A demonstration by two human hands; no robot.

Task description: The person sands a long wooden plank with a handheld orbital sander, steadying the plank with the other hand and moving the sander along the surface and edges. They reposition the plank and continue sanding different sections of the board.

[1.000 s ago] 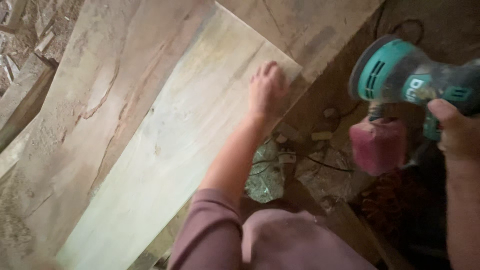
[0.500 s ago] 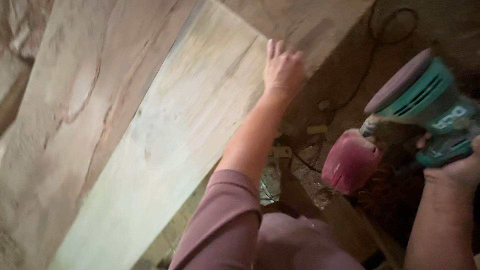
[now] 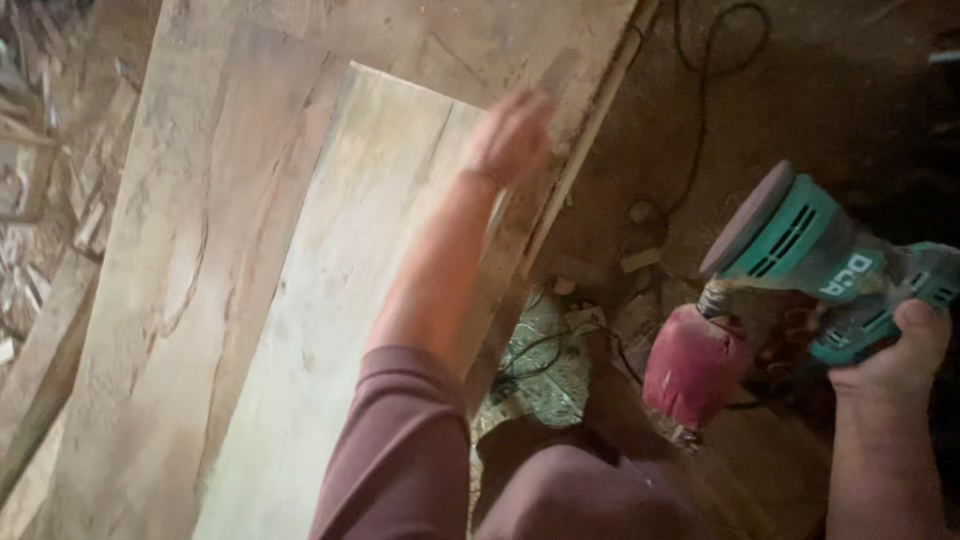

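Note:
My left hand (image 3: 512,135) is blurred, fingers together and flat, over the far right edge of a pale sanded board (image 3: 340,300). That board lies on a wider rough plank (image 3: 190,230). My right hand (image 3: 893,352) grips a teal orbital sander (image 3: 820,255) held off the wood to the right, its round pad tilted up and to the left. A red dust bag (image 3: 693,365) hangs from the sander.
A black power cord (image 3: 700,60) loops over the dark dirt floor at the upper right. Wood scraps and offcuts (image 3: 40,220) lie along the left edge. A greenish crumpled sheet (image 3: 545,370) with cable lies beside my knee.
My left hand has slid along the pale board's far edge and is now motion-blurred. The sander has tilted further and dropped lower to the right. The camera view has shifted.

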